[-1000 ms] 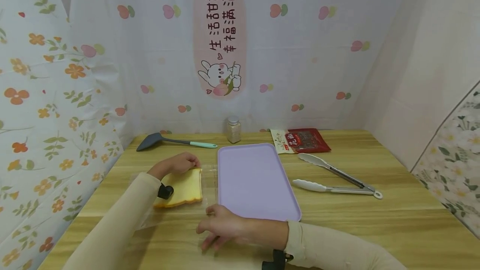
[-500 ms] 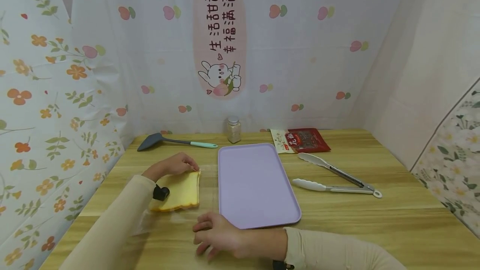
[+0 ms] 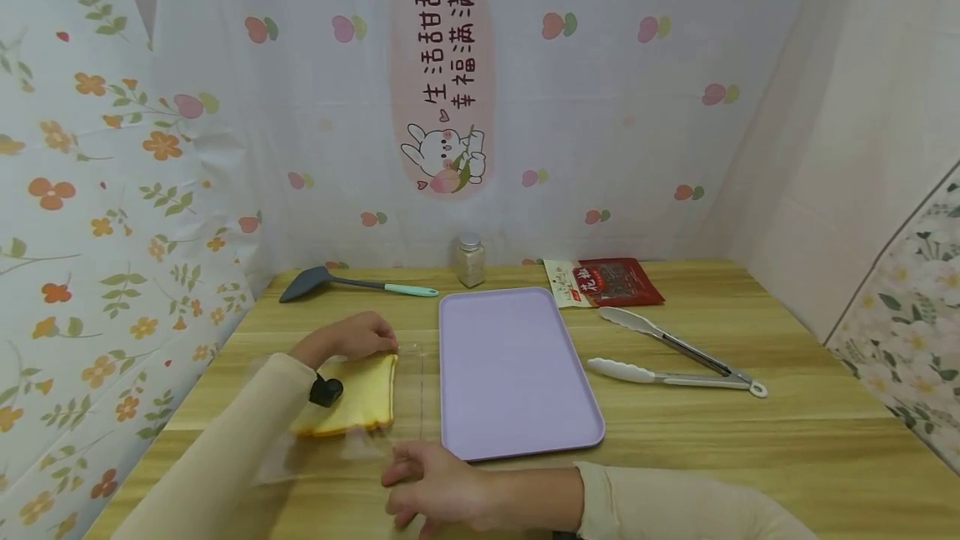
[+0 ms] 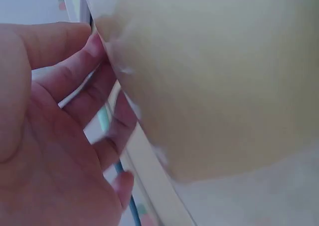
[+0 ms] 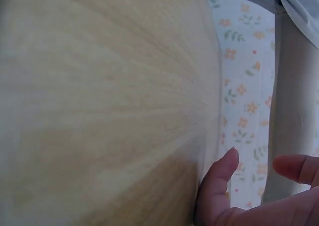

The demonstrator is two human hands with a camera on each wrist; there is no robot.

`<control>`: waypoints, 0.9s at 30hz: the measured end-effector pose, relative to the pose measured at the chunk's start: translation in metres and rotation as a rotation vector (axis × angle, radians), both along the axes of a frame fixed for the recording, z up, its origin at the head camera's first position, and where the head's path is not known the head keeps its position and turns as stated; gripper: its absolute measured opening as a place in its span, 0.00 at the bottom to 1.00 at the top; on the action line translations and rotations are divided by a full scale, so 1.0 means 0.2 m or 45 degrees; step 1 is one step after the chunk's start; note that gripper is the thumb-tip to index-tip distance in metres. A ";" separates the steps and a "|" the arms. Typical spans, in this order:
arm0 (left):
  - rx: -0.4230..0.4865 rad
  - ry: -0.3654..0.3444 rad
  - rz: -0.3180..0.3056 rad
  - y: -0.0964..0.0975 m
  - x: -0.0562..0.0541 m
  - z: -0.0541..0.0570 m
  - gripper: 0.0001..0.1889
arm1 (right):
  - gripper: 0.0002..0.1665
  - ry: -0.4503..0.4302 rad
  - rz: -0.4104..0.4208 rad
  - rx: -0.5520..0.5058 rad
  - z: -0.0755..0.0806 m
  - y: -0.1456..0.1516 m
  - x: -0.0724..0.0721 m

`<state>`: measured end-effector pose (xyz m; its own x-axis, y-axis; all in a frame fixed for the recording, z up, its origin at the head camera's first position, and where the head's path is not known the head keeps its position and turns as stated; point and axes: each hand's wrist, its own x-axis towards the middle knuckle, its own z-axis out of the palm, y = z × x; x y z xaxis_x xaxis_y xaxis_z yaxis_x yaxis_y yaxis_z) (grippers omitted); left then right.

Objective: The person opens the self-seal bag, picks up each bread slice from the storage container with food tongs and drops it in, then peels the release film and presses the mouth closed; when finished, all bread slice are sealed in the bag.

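Observation:
A slice of bread [image 3: 369, 397], yellow with a browned crust edge, lies in a clear plastic bag [image 3: 408, 394] on the left of the table. At the bag's far side, my left hand [image 3: 354, 335] pinches its edge. In the left wrist view, that hand's [image 4: 65, 94] thumb and index finger meet at the film edge, with the pale slice blurred behind it. My right hand [image 3: 442, 486] hovers low over the table near the bag's front right corner, fingers loosely bent. Its thumb and finger stand apart in the right wrist view, with nothing seen between them.
A lilac tray [image 3: 517, 373] lies right of the bag. Behind are a spatula [image 3: 360, 282], a spice jar [image 3: 470, 263] and a red-and-white spice packet [image 3: 611, 282]. Spread tongs [image 3: 675, 357] lie at right. Patterned cloth hangs around the wooden table [image 3: 712, 448].
The bread and bag have shifted slightly toward me and left, with the left hand still at the far edge. My right hand has come a little nearer to me.

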<state>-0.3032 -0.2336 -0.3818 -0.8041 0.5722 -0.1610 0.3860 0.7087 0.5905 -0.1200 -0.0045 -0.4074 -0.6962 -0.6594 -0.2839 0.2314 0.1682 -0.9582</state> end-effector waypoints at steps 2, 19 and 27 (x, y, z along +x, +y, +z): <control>-0.006 0.015 0.024 0.03 0.00 -0.01 0.10 | 0.39 0.030 0.028 0.032 0.01 0.02 0.00; -0.202 0.118 0.222 0.16 0.03 -0.01 0.08 | 0.14 0.800 -0.067 0.278 0.16 0.12 -0.41; -0.054 0.155 0.097 0.15 0.03 0.00 0.09 | 0.12 1.066 -0.167 0.564 0.13 0.08 -0.61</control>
